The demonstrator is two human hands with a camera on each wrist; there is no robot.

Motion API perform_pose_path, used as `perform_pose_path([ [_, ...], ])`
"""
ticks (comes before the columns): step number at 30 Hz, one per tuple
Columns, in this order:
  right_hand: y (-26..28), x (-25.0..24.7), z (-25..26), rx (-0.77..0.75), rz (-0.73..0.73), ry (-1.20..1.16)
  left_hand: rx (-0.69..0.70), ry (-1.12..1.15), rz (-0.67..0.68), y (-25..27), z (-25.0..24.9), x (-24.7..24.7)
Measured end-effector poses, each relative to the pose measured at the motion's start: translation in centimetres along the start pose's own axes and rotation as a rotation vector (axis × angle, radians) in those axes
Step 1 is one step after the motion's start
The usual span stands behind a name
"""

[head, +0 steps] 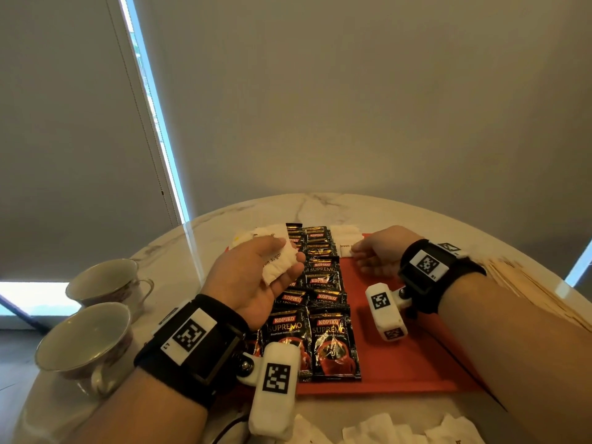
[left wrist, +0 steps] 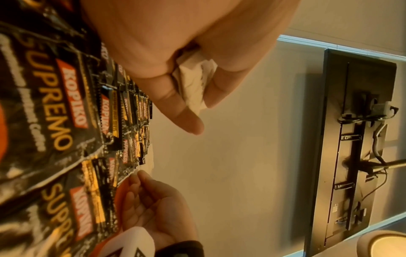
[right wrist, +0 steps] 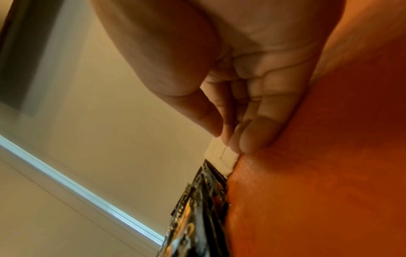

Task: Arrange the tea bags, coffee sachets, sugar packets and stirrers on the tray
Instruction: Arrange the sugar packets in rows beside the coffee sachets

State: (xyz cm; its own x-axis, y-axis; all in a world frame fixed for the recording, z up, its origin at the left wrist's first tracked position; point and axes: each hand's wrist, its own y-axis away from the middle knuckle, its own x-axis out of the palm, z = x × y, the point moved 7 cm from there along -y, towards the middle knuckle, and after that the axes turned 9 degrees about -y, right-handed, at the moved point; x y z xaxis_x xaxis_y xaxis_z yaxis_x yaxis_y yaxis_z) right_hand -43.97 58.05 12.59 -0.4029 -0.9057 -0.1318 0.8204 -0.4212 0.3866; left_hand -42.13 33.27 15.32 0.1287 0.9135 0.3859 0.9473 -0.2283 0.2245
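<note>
A red tray (head: 400, 363) lies on the marble table with two columns of black Kopiko coffee sachets (head: 320, 315) overlapping down its middle. Above their left column my left hand (head: 288, 253) grips a bunch of white sugar packets (head: 278, 267), also seen crumpled between thumb and fingers in the left wrist view (left wrist: 193, 87). More white sugar packets (head: 346, 238) lie at the tray's far end, right of the sachets. My right hand (head: 357, 257) rests on the tray there, its fairly straight fingertips touching the near packet (right wrist: 222, 153). Wooden stirrers (head: 528, 286) lie on the table to the right.
Two empty teacups (head: 105, 283) (head: 83, 338) stand at the table's left edge. Another white packet pile (head: 269, 232) sits at the tray's far left. Loose white paper packets (head: 378, 427) lie at the near table edge. The tray's right half is bare red.
</note>
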Motion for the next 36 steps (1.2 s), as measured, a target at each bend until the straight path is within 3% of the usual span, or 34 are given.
perform_pose_path([
  [4,1.5,0.3,0.0,-0.02,0.049,-0.172,-0.005,0.017,0.036,0.3,0.0,0.4],
  [7,4.7,2.2,0.9,-0.11,0.222,-0.332,-0.01,-0.068,0.104,0.6,0.1,1.1],
  [13,9.7,6.2,1.1,-0.274,0.505,-0.234,0.058,-0.152,0.126,1.0,-0.2,1.2],
  [21,9.8,5.9,1.1,-0.344,0.465,-0.215,0.092,-0.211,0.13,1.0,-0.1,1.1],
  [29,9.1,5.8,0.6,-0.284,0.492,-0.449,0.107,-0.228,0.077,0.5,-0.2,0.5],
  [32,9.3,6.2,0.6,-0.316,0.554,-0.417,0.139,-0.275,0.058,0.5,-0.3,0.4],
  [36,9.2,5.8,0.8,-0.377,0.517,-0.365,0.119,-0.235,0.031,0.5,-0.1,0.5],
])
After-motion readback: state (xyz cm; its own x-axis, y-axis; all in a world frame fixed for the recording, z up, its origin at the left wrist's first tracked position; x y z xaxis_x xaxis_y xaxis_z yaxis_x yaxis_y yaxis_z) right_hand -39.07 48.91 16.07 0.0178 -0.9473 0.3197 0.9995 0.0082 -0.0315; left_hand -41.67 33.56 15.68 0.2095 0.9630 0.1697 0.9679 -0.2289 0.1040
